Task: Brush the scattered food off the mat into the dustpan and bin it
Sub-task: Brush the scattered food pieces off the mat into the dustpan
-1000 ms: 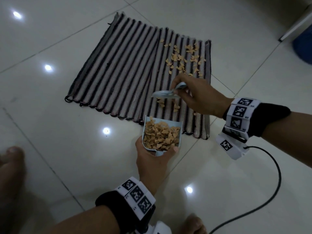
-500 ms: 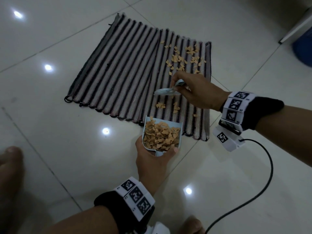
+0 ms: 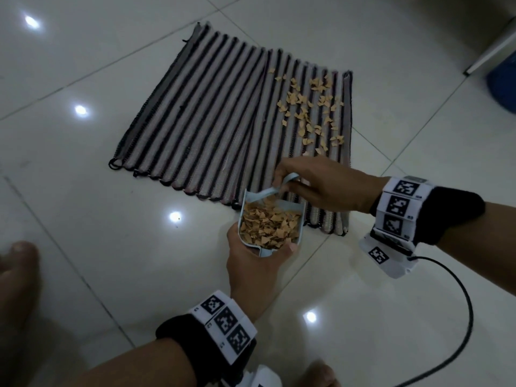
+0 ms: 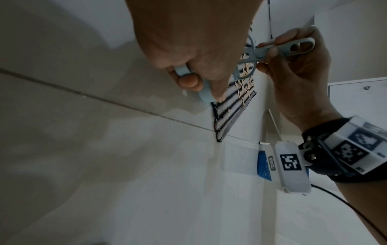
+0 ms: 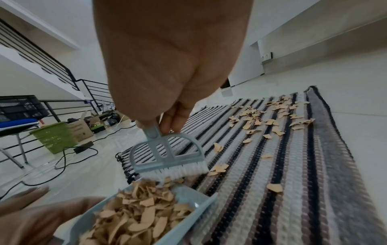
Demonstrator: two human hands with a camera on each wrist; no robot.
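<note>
**At the mat's near edge: brush at the dustpan mouth, more flakes far beyond**

At the near right edge of the striped mat, the left hand grips the pale blue dustpan by its short handle, fingers curled round it, the open mouth facing the mat. The pan is heaped with tan food flakes. The right hand pinches the handle of the small brush between thumb and fingertips; its white bristles sit right at the pan's mouth, touching the flakes piled there.

The remaining scattered flakes lie on the mat's far right part, beyond the right hand and straight out from the pan's mouth, strung loosely along the stripes. The right hand is the nearer one to them. The next stroke probably calls for reaching the brush out past that patch and drawing it back along the stripes toward the pan.

The mat's right border runs just beside the patch, so flakes could spill onto the tiled floor. Open tile lies left and near. A blue container, possibly the bin, sits far right, well apart.
</note>
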